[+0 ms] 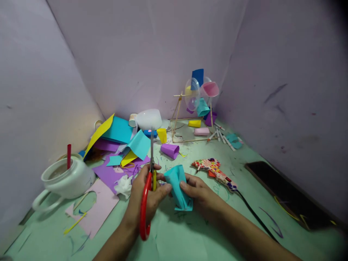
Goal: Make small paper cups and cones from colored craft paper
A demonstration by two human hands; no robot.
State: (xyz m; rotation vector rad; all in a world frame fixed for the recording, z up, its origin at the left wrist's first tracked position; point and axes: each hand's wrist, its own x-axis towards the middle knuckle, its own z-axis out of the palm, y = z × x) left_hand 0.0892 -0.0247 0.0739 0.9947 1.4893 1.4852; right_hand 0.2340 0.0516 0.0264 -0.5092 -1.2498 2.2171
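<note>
My left hand [141, 194] is closed around a pair of scissors [144, 214] with red and yellow handles, blades pointing up and away from me. To its right, my right hand [199, 190] pinches a folded turquoise paper cup [176, 186] between thumb and fingers. The left thumb and fingertips reach the cup's left edge; whether they grip it, I cannot tell. Beyond the hands lies a purple paper cup [170, 150] on its side. A crumpled white tissue [124, 186] is left of my left hand.
Coloured paper sheets [116, 129] and a white teapot-like pot [69, 180] are on the left. At the back stands a stick frame with a cup-bearing wheel [192, 94]. A flower-patterned glue gun [214, 172] with a cord and a dark phone [282, 192] lie right.
</note>
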